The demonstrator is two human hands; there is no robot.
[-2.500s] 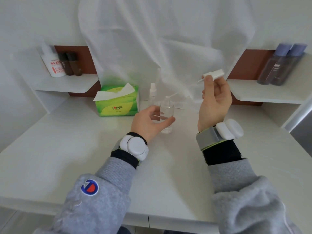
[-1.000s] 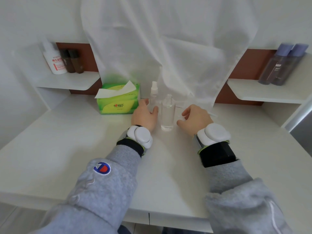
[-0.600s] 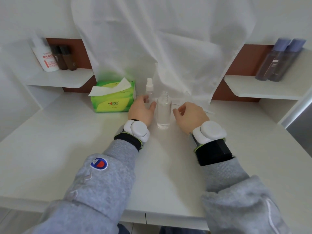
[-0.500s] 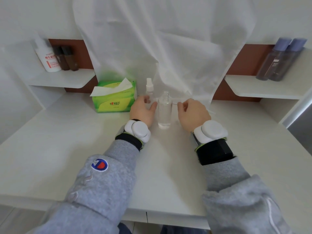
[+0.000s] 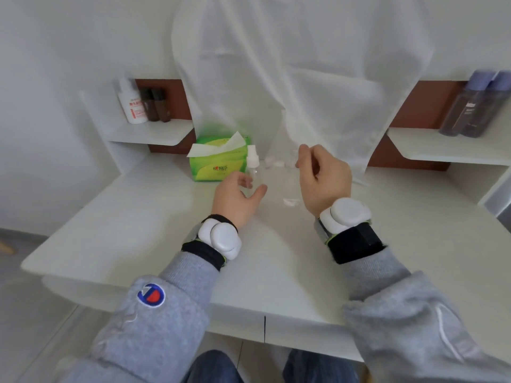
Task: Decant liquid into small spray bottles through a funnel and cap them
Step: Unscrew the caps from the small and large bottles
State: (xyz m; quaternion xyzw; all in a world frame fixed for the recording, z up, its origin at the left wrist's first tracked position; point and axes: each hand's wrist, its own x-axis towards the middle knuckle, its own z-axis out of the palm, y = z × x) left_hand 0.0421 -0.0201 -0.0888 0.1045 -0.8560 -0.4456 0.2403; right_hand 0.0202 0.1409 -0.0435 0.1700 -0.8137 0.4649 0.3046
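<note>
A small spray bottle [image 5: 253, 169] with a white pump cap stands just right of the tissue box. My left hand [image 5: 237, 199] cups it, fingers on its left side and thumb on its right; its base is hidden behind the hand. A taller clear bottle [image 5: 290, 186] with no cap, faint and blurred, stands in the middle of the table. My right hand [image 5: 324, 176] is beside it, fingertips pinched at its neck. A few small white caps [image 5: 277, 163] lie behind the bottles, under the hanging cloth.
A green tissue box [image 5: 218, 164] sits at the back left of the white table [image 5: 138, 230]. The left shelf holds a white bottle [image 5: 132, 105] and two brown ones; the right shelf holds two purple-capped bottles [image 5: 474, 106]. A white cloth [image 5: 304, 78] hangs behind.
My right hand put down a white spray cap, dropped to the table and rose to the clear bottle's neck. My left hand left that bottle and closed around the small spray bottle.
</note>
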